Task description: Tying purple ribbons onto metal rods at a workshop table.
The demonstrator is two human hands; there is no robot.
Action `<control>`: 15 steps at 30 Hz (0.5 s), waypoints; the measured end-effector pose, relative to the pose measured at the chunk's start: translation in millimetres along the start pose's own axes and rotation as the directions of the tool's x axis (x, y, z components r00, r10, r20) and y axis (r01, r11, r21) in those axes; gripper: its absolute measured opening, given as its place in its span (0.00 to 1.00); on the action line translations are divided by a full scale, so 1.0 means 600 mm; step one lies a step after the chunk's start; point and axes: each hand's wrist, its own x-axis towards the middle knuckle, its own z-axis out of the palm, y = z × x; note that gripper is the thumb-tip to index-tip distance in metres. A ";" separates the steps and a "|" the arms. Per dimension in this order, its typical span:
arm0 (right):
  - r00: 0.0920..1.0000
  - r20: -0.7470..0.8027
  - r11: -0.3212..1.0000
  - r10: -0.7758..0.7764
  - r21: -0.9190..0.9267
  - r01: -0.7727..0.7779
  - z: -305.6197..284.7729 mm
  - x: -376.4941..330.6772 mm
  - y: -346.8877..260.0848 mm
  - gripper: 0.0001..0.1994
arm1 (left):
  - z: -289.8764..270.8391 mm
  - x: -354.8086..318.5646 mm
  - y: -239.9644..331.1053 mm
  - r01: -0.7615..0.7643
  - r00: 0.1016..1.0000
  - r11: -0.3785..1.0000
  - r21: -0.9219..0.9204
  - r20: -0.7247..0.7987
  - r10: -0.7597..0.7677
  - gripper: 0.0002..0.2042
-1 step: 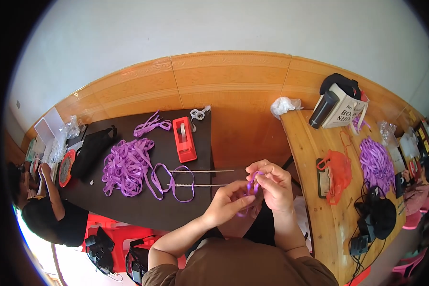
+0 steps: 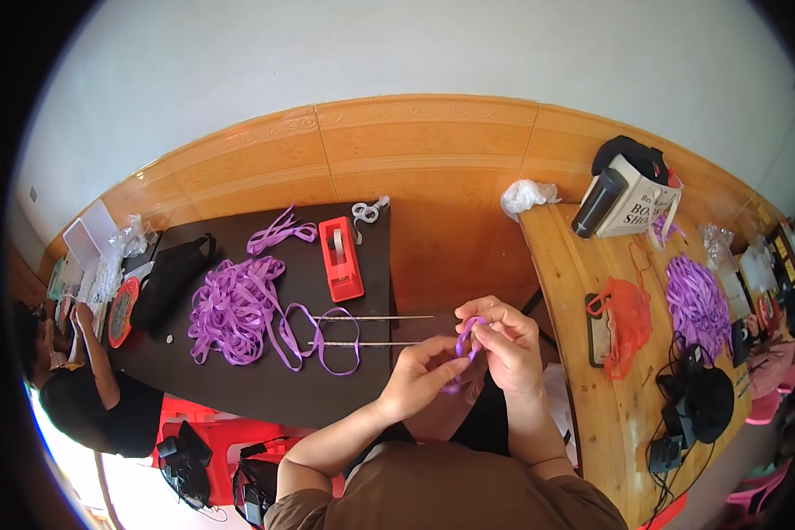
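Observation:
Above my lap, off the dark table's right edge, my left hand (image 2: 426, 378) and my right hand (image 2: 507, 346) pinch a narrow purple ribbon (image 2: 470, 333). A small loop of it rises between my fingertips, and a short piece hangs below. On the dark table (image 2: 327, 393) lies a big loose heap of purple ribbon (image 2: 238, 309), with loops trailing right over two thin sticks (image 2: 375, 344). These sticks jut past the table edge toward my left hand. Whether the ribbon in my fingers joins the heap, I cannot tell.
A red tape dispenser (image 2: 341, 258) and scissors (image 2: 369, 209) are at the dark table's far right. On the wooden table (image 2: 627, 424) to the right lie a phone (image 2: 600, 331), a red plastic bag (image 2: 625, 327) and more purple ribbon (image 2: 698, 303). Another person (image 2: 93, 389) sits at left.
The ribbon between my fingers has shifted slightly, and the piece hanging below is a little higher. Both hands stay almost in place.

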 end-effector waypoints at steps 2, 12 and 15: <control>1.000 -0.002 1.000 -0.030 -0.002 0.030 -0.005 0.000 0.003 0.03 | -0.002 0.000 -0.006 -0.007 0.999 0.999 -0.038 -0.051 0.005 0.06; 0.950 0.091 0.947 0.297 0.097 -0.305 -0.095 -0.018 0.032 0.05 | -0.065 0.021 0.043 0.006 1.000 0.962 0.273 -0.012 -0.003 0.03; 0.958 0.115 0.934 0.261 0.220 -0.281 -0.130 -0.029 0.081 0.06 | -0.084 0.022 0.039 0.108 0.994 0.988 0.111 0.019 -0.111 0.04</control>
